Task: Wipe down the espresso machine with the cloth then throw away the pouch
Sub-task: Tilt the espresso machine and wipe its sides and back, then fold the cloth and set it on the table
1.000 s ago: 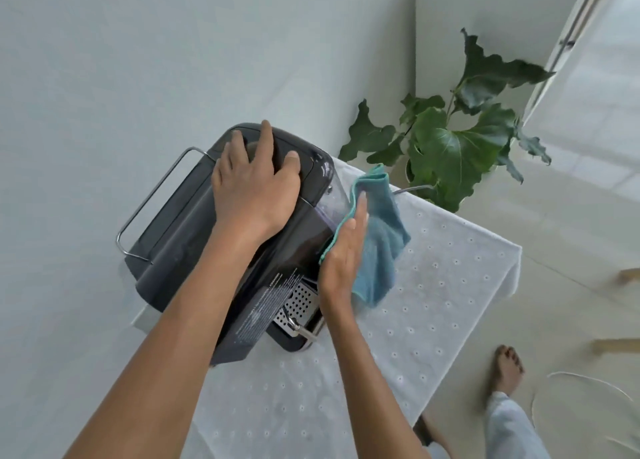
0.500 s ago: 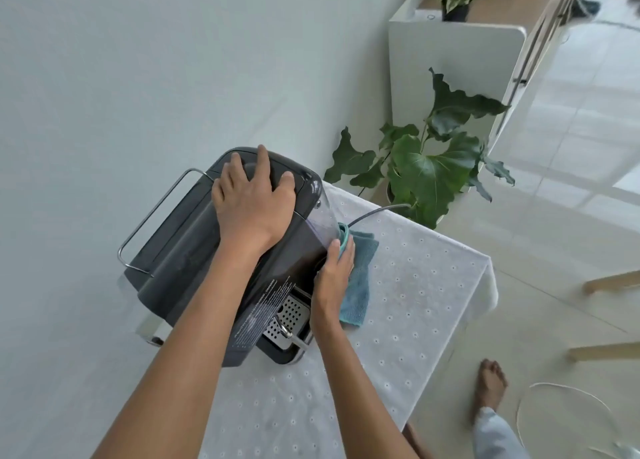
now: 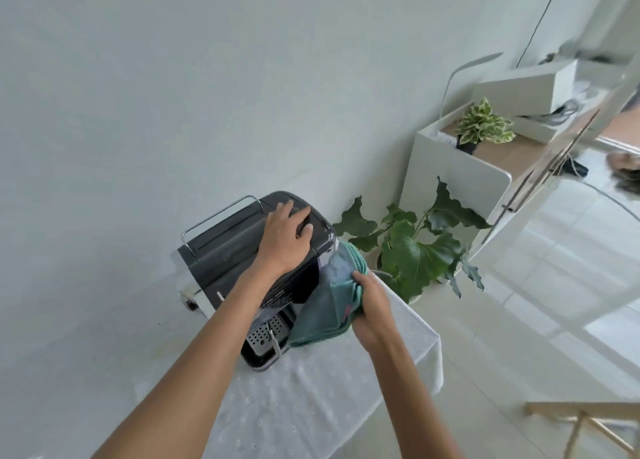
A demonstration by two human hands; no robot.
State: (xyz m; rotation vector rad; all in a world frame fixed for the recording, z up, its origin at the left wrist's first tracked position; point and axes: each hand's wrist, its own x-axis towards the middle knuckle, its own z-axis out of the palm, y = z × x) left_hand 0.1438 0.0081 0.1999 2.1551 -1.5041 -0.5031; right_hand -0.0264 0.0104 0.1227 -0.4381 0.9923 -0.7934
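A black espresso machine [image 3: 228, 251] with a chrome rail on top stands on a table with a white cloth [image 3: 311, 399], close to the wall. My left hand [image 3: 284, 240] lies flat on the machine's top, fingers spread. My right hand [image 3: 372, 306] holds a teal cloth [image 3: 325, 313] against the machine's right side, beside the clear water tank. The cloth hangs in folds down to the drip tray [image 3: 263, 337]. No pouch is in view.
A large-leafed plant [image 3: 415, 251] stands just beyond the table's far right corner. Behind it is a white cabinet [image 3: 450, 171] with a small potted plant [image 3: 483, 126] and a lamp. A wooden frame [image 3: 585, 427] stands on the pale floor at lower right.
My right hand has slid along the machine's right side and now bunches the cloth in folds. My left hand stays on top. The view has swung upward and rightward.
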